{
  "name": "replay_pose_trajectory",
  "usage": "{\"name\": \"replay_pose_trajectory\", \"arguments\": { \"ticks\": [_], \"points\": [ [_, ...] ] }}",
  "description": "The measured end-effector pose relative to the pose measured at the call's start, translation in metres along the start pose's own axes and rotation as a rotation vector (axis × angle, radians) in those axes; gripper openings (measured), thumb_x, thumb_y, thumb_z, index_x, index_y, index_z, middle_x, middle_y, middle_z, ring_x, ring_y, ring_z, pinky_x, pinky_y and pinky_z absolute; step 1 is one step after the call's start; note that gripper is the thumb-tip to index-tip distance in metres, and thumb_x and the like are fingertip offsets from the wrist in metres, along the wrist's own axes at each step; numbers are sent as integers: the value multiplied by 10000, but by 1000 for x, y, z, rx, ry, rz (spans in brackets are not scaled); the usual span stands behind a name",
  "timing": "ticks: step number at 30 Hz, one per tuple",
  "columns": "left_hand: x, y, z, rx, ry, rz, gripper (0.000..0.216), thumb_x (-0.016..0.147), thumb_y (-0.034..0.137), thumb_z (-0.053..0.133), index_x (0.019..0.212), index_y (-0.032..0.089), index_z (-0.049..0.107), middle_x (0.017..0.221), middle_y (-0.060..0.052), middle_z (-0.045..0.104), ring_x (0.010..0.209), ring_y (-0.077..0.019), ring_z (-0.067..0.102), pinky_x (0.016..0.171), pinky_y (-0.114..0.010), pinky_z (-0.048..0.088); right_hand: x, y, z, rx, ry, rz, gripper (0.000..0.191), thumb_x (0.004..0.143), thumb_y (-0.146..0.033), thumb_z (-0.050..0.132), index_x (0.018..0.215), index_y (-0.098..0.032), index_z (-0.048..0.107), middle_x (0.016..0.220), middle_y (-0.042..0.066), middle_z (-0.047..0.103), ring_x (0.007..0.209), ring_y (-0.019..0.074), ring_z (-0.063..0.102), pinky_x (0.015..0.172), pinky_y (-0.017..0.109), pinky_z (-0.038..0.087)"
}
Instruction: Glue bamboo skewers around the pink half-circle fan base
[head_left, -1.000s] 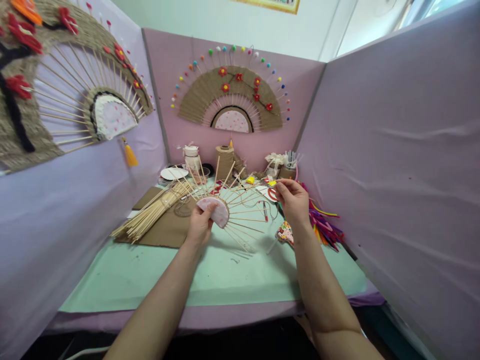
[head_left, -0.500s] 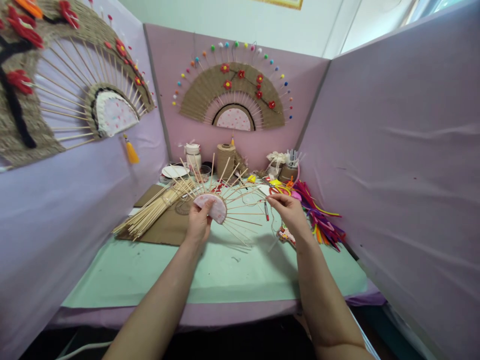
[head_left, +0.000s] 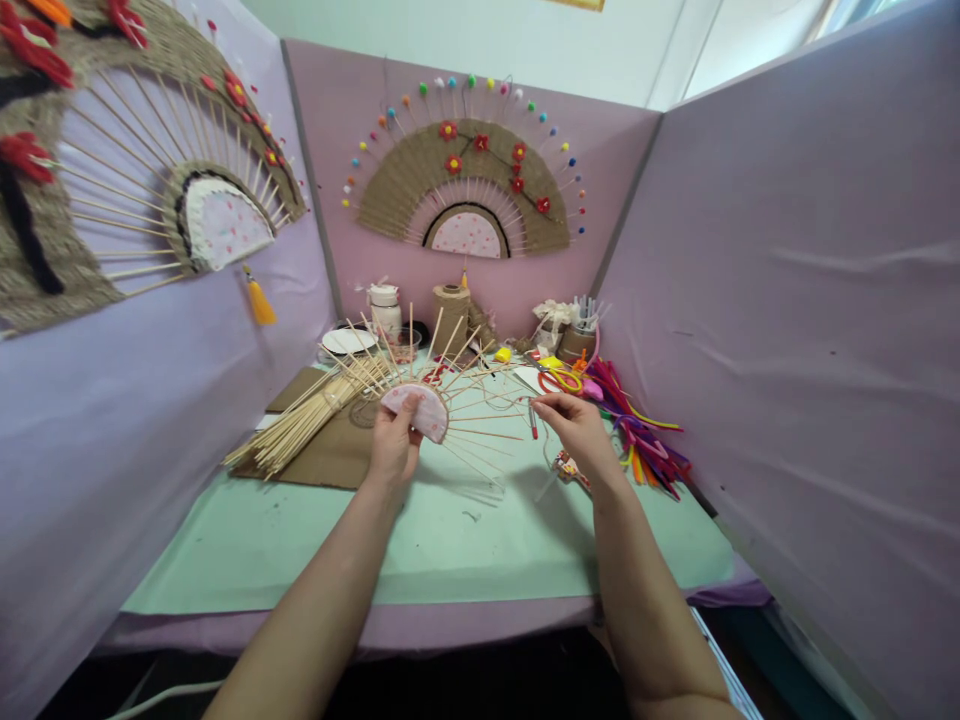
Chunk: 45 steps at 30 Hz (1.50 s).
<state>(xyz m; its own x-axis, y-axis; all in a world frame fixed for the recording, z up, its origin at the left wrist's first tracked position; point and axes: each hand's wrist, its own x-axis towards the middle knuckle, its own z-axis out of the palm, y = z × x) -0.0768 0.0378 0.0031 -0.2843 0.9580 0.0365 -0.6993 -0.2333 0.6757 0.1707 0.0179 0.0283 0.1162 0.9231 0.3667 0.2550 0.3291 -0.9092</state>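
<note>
My left hand (head_left: pixel 394 440) grips a half-round fan base (head_left: pixel 424 412) covered in pink spotted cloth, thumb on its front. Thin bamboo sticks (head_left: pixel 480 418) fan out from the curved edge, up and to the right. To the right of the stick tips, my right hand (head_left: pixel 574 420) is closed in a pinch on a thin cord (head_left: pixel 547 442), part of which hangs below the fingers. Where the cord runs towards the fan is too fine to follow.
A bundle of bamboo sticks (head_left: pixel 307 420) lies on cardboard (head_left: pixel 330 465) at the left. Behind stand a white jar (head_left: pixel 385 312) and a twine spool (head_left: pixel 451 318). Scissors (head_left: pixel 561 380) and coloured pipe cleaners (head_left: pixel 637 430) lie at the right. Finished fans (head_left: pixel 390 190) hang on the partitions.
My left hand and the fan base have shifted slightly left, and the base has turned a little. My right hand stays in nearly the same place, still pinching.
</note>
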Motion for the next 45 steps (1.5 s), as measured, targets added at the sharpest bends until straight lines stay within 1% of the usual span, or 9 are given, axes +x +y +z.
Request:
{"name": "replay_pose_trajectory", "arguments": {
  "ticks": [7, 9, 14, 18, 22, 27, 29, 34, 45],
  "points": [
    [-5, -3, 1, -14, -51, -101, 473, 507, 317, 901, 836, 195, 584, 721, 50, 677, 624, -80, 641, 612, -185, 515, -3, 13, 13, 27, -114, 66, 281, 713, -445, 706, 780, -172, 711, 700, 11, 658, 615, 128, 511, 573, 256, 391],
    [-6, -3, 2, -25, -64, -120, 479, 499, 316, 906, 834, 193, 586, 724, 49, 682, 619, -83, 642, 606, -188, 521, -6, 12, 19, 3, -219, 61, 270, 727, -436, 696, 780, -171, 708, 696, 9, 654, 627, 133, 523, 584, 254, 395],
    [-7, -4, 1, -119, -119, -204, 418, 540, 302, 895, 826, 195, 609, 758, 37, 697, 671, -99, 659, 642, -198, 543, -16, 6, 34, -139, -628, 14, 226, 799, -369, 614, 707, -173, 680, 677, -2, 629, 655, 141, 543, 601, 239, 401],
    [-8, -7, 1, -183, -65, -288, 260, 665, 268, 829, 815, 191, 631, 780, 27, 701, 691, -95, 655, 671, -195, 544, -23, 5, 43, -201, -741, 44, 179, 795, -312, 587, 711, -182, 680, 669, -15, 630, 641, 139, 548, 593, 229, 403],
    [-10, -9, 2, -235, -46, -315, 224, 690, 260, 812, 828, 188, 651, 801, 25, 703, 703, -89, 650, 682, -187, 539, -21, 12, 41, -180, -731, 62, 159, 773, -309, 615, 717, -189, 701, 684, -7, 661, 657, 149, 569, 605, 240, 417],
    [-13, -9, 3, -193, -102, -321, 295, 630, 285, 849, 828, 181, 657, 788, 11, 700, 671, -101, 643, 650, -203, 545, -10, 15, 40, -61, -347, 67, 184, 752, -328, 643, 856, -198, 721, 885, 52, 715, 817, 193, 619, 747, 312, 460],
    [-16, -10, 3, -150, -158, -343, 346, 593, 313, 867, 826, 170, 656, 766, 3, 690, 654, -108, 635, 632, -214, 539, -6, 8, 44, 7, -280, 69, 225, 785, -379, 617, 910, -211, 703, 944, 52, 710, 872, 185, 622, 802, 322, 464],
    [-26, -14, 5, -23, -297, -445, 461, 523, 382, 890, 843, 150, 652, 712, -10, 670, 602, -123, 614, 581, -237, 513, -4, -10, 55, 362, -359, 129, 216, 690, -395, 750, 756, -203, 678, 770, 4, 684, 752, 144, 604, 791, 305, 467],
    [-31, -14, 8, 64, -345, -440, 415, 525, 372, 889, 791, 152, 657, 697, -21, 675, 581, -118, 609, 548, -219, 475, -7, -17, 59, 563, -500, 312, 224, 549, -245, 793, 625, -193, 589, 656, -41, 609, 610, 103, 518, 637, 251, 406]
  ]
}}
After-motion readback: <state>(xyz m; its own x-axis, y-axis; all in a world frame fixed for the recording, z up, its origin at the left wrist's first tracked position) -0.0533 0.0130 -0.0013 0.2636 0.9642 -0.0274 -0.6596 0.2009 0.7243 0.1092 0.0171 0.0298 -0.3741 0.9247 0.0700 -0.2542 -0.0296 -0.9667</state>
